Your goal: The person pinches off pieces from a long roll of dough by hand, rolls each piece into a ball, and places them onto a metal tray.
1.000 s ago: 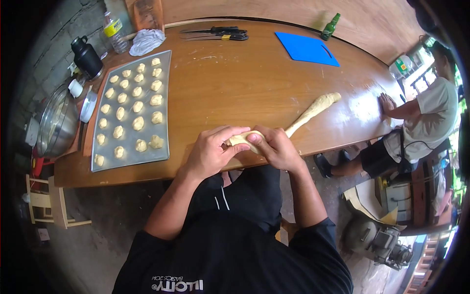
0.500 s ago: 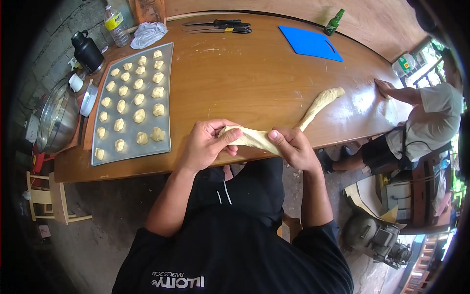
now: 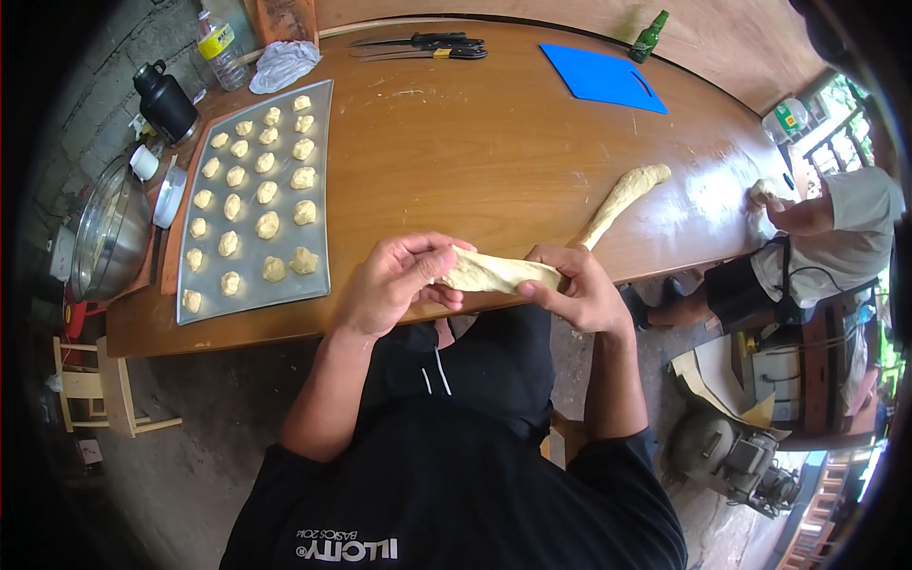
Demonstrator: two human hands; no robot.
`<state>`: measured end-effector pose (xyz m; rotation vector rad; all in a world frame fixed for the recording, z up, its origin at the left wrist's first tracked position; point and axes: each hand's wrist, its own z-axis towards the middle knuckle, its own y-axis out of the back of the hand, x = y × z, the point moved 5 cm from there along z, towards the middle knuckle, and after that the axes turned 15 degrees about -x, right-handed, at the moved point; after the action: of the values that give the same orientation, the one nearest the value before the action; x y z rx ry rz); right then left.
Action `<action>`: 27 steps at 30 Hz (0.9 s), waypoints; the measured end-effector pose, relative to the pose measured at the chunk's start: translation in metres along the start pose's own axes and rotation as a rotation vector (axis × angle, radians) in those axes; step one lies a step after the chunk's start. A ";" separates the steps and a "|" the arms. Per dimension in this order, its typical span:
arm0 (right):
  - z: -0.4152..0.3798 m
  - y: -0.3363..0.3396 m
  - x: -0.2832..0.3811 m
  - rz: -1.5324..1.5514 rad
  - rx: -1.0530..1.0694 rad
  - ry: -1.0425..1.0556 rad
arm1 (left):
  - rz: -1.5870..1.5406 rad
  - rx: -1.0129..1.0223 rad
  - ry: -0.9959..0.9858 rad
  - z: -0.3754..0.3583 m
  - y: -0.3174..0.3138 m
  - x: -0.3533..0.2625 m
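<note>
A strip of pale dough [image 3: 496, 273] is stretched between my two hands at the table's near edge. My left hand [image 3: 404, 277] pinches its left end between thumb and fingers. Around the right part of the strip, my right hand [image 3: 577, 288] is closed, thumb on the near side. Beyond that hand a long tail of dough [image 3: 622, 198] lies on the wooden table [image 3: 456, 161], its thick end pointing away; whether it joins the held strip is hidden by my right hand. Left of my hands, a metal tray [image 3: 317, 190] holds several small dough lumps in rows.
Knives [image 3: 446, 47] lie at the far side, near a blue board [image 3: 598, 78] and green bottle [image 3: 649, 38]. Left of the tray are a steel bowl [image 3: 123, 242], black flask [image 3: 167, 104] and plastic bottle [image 3: 220, 52]. Another person [image 3: 807, 237] works at the table's right end.
The dough between my hands looks thicker along its middle, and my right hand has shifted slightly right. The other person's hand has lifted from lying flat and now closes round something pale.
</note>
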<state>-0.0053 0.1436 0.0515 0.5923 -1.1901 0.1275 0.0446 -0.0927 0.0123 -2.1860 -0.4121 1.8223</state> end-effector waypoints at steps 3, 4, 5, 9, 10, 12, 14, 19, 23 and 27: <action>-0.001 0.000 -0.003 0.032 0.040 -0.114 | -0.029 -0.046 0.001 0.002 0.005 0.001; -0.001 0.002 -0.002 0.031 0.037 -0.117 | -0.033 -0.069 -0.007 0.003 0.007 0.001; -0.001 0.002 -0.003 0.054 0.066 -0.161 | -0.042 -0.041 -0.006 0.005 0.010 0.002; -0.002 0.002 -0.009 0.103 0.106 -0.197 | -0.081 -0.044 0.014 0.007 0.012 0.005; -0.002 0.002 -0.011 0.103 0.107 -0.199 | -0.082 -0.045 0.023 0.007 0.012 0.005; -0.002 0.002 -0.012 0.126 0.122 -0.169 | -0.083 -0.048 0.033 0.008 0.014 0.006; -0.004 0.007 -0.014 0.112 0.126 -0.170 | -0.115 -0.024 0.052 0.010 0.017 0.010; 0.002 0.002 -0.021 -0.155 0.082 -0.144 | -0.110 0.029 0.107 0.012 0.022 0.033; 0.007 -0.013 -0.021 -0.457 -0.060 -0.099 | 0.233 0.011 -0.107 0.009 0.017 0.037; 0.012 -0.018 -0.019 -0.483 -0.047 0.013 | 0.515 -0.150 -0.293 -0.001 0.012 0.025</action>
<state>-0.0156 0.1263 0.0306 0.8184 -1.0052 -0.3049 0.0504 -0.0947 -0.0148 -2.2767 -0.0337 2.4697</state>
